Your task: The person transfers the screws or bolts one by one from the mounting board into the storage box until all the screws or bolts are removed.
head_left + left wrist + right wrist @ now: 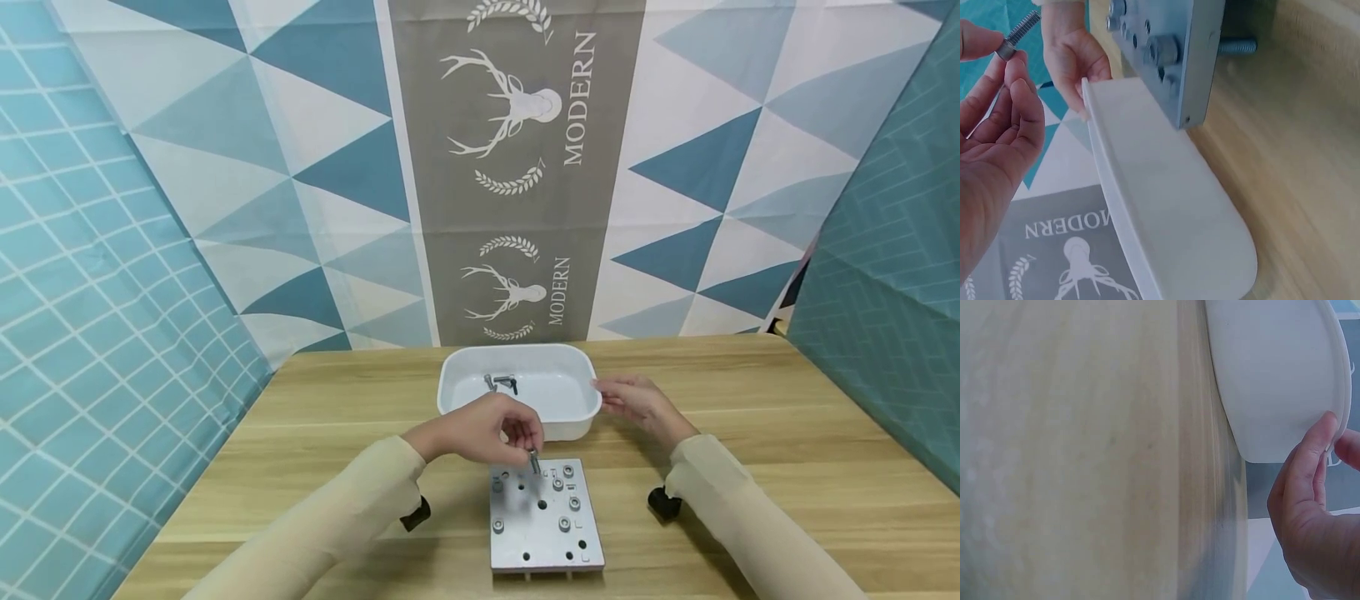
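Observation:
My left hand (491,429) pinches a steel socket-head bolt (534,462) by its head, thumb against fingers, the threaded end slanting down over the far part of a metal plate (532,537). In the left wrist view the threads of the bolt (1022,28) show plainly. Several bolts with round socket heads stand in the plate, and other holes in it are bare. My right hand (637,404) grips the right rim of a white plastic tray (555,429), thumb on one side and fingers on the other, as the right wrist view shows at the tray's edge (1340,375).
A few loose bolts (498,382) lie in the left part of the tray, behind the plate. Tray and plate are on a wooden table (360,392). A patterned cloth (510,208) hangs behind the table's far edge.

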Action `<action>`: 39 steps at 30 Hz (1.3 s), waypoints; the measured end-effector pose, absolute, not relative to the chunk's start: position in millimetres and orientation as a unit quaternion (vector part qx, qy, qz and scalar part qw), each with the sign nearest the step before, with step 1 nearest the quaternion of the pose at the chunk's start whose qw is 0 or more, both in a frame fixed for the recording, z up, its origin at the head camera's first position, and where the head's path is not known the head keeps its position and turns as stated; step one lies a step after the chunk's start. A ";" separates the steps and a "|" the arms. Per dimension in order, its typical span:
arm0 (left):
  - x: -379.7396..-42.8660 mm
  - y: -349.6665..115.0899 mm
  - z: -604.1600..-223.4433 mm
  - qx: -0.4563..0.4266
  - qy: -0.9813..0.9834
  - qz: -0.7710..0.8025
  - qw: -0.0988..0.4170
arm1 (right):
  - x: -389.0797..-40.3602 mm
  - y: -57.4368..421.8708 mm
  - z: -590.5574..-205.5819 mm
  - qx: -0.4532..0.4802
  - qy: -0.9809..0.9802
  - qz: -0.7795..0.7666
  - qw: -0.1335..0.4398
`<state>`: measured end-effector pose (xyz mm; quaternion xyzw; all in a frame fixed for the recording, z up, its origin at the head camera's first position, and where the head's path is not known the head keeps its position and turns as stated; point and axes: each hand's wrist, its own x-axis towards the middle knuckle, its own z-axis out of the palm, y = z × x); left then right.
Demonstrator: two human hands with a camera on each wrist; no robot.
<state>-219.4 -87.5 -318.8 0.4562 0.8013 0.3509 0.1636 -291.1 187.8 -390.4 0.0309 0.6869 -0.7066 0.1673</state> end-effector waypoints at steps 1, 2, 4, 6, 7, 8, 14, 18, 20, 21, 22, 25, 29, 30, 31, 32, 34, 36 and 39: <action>-220.8 -88.3 -318.3 0.456 0.802 0.350 0.161 | -290.9 187.9 -390.5 0.032 0.687 -0.706 0.167; -222.3 -89.1 -317.7 0.456 0.803 0.350 0.157 | -290.7 187.9 -390.7 0.034 0.688 -0.705 0.168; -225.0 -90.7 -316.4 0.453 0.806 0.349 0.151 | -290.0 187.8 -390.5 0.037 0.691 -0.702 0.168; -227.6 -92.2 -315.1 0.449 0.810 0.348 0.145 | -289.6 187.7 -390.4 0.040 0.694 -0.699 0.167; -228.8 -92.9 -314.5 0.446 0.813 0.347 0.142 | -289.3 187.6 -390.2 0.041 0.695 -0.698 0.167; -230.4 -93.7 -314.2 0.443 0.815 0.347 0.140 | -289.1 187.5 -390.1 0.041 0.694 -0.699 0.166; -242.5 -97.8 -313.7 0.434 0.819 0.351 0.130 | -290.1 187.2 -387.5 0.038 0.684 -0.710 0.163; -251.8 -100.9 -313.7 0.424 0.827 0.349 0.121 | -292.1 187.0 -386.6 0.040 0.684 -0.710 0.165; -256.2 -102.1 -313.1 0.420 0.830 0.347 0.118 | -292.8 187.0 -386.8 0.039 0.685 -0.709 0.165; -258.4 -102.6 -312.6 0.418 0.831 0.347 0.116 | -293.0 187.1 -387.0 0.038 0.685 -0.708 0.165; -260.5 -103.1 -312.1 0.418 0.832 0.346 0.114 | -293.2 187.2 -387.3 0.037 0.686 -0.707 0.165; -267.1 -104.5 -310.7 0.417 0.835 0.343 0.110 | -293.6 187.7 -388.2 0.037 0.684 -0.710 0.164; -275.9 -106.7 -309.6 0.409 0.836 0.350 0.111 | -293.6 188.1 -388.7 0.038 0.678 -0.716 0.162; -278.0 -107.5 -309.5 0.406 0.836 0.352 0.113 | -293.6 188.2 -388.8 0.038 0.678 -0.716 0.161; -280.0 -108.2 -309.3 0.404 0.836 0.353 0.114 | -293.4 188.1 -388.9 0.037 0.678 -0.716 0.161; -282.0 -108.9 -309.2 0.400 0.837 0.355 0.117 | -293.1 188.1 -389.0 0.036 0.680 -0.715 0.161; -285.8 -110.3 -309.2 0.393 0.841 0.353 0.118 | -292.0 188.2 -389.1 0.034 0.683 -0.711 0.162; -289.9 -111.4 -309.7 0.385 0.845 0.351 0.119 | -291.2 188.1 -389.2 0.033 0.686 -0.708 0.163; -296.1 -112.8 -310.8 0.368 0.852 0.353 0.121 | -290.4 188.3 -389.7 0.034 0.687 -0.708 0.163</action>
